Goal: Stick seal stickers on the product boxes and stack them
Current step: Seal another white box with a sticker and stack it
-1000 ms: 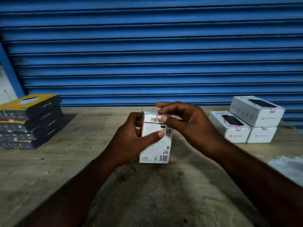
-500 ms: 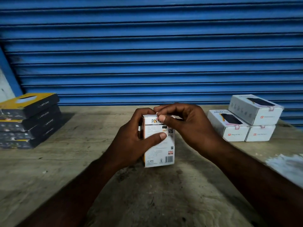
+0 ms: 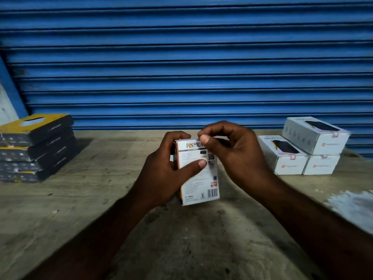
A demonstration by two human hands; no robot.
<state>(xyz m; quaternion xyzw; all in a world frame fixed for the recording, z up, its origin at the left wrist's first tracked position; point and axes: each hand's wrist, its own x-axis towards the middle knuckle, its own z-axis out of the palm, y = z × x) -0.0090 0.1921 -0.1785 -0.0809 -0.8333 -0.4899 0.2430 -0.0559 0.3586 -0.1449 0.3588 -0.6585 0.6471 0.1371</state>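
We grasp the white rectangular cardboard product box [image 3: 198, 182] with the left hand [image 3: 161, 172]. Its fingers wrap the box's left side and top rear edge, and the thumb lies across the printed front face. The box stands upright on its short end at the middle of the worn wooden table [image 3: 201, 249], with the barcode at the bottom. Our right hand [image 3: 238, 156] is curled at the box's top right corner, thumb and forefinger pinching the top edge. We cannot tell whether a seal sticker lies under them.

To the right, well apart, sit three white cardboard boxes [image 3: 286, 160]: two side by side on the table and a third on top. Each shows a pink seal sticker [image 3: 335, 134] on its end flap. At the far left stands a stack of four black-and-yellow flat boxes [image 3: 36, 146]. A blue corrugated metal shutter [image 3: 181, 57] closes the background.
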